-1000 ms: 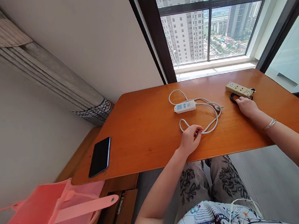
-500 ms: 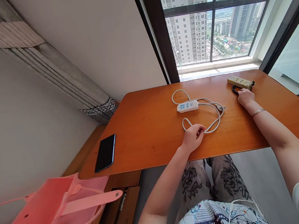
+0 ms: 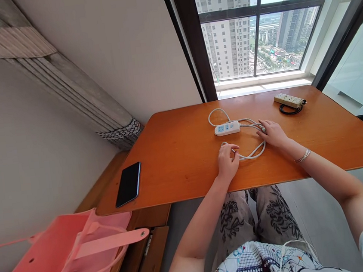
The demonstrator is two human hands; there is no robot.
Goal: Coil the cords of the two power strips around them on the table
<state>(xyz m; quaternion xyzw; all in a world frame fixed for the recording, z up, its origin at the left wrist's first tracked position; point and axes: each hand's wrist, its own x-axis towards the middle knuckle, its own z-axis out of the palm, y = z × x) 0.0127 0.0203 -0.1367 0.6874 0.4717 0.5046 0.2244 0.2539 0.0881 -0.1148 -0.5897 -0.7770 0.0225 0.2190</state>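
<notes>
left hand low, fingers curled on white cord; right hand palm down, fingers bent over cord by plug. white power strip just beyond, mid-table. near edge close to left wrist; bare wood toward phone.

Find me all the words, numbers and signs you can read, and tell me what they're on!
None can be read.
White strip: any marks are too small.
Gold strip: too small as well.
Phone: dark screen, no words showing.
Pink bag: no words showing.
Buildings outside: too far off to read any signs.
</notes>
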